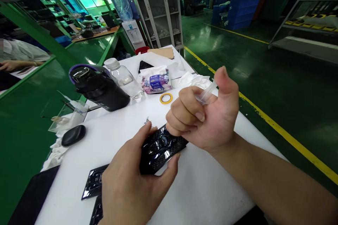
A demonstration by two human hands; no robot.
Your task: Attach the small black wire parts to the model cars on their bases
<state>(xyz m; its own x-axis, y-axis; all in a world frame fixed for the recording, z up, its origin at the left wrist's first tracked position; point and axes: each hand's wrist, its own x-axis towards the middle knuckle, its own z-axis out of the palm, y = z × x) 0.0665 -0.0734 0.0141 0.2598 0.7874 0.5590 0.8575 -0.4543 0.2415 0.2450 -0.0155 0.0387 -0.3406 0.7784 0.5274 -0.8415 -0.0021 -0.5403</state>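
Tilted above the white table, a glossy black moulded panel (161, 147) with a woven-looking pattern is gripped at its edges by my left hand (134, 172). My right hand (203, 112) is closed around a clear plastic syringe (207, 93), its thumb raised over the upper end. The syringe's lower end is hidden by my fist, which overlaps the panel's far end. Two similar black parts (93, 182) lie at the left, partly covered by my left hand. Just beyond the panel are some thin dark bits (148, 121).
On the white table (118, 130) stand a black flask (100, 88) and a clear bottle (126, 79). A yellow tape roll (166, 98), a printed packet (155, 80), crumpled tissue (191, 80) and a black mouse (73, 135) lie around. Another person's sleeve (23, 51) shows at far left.
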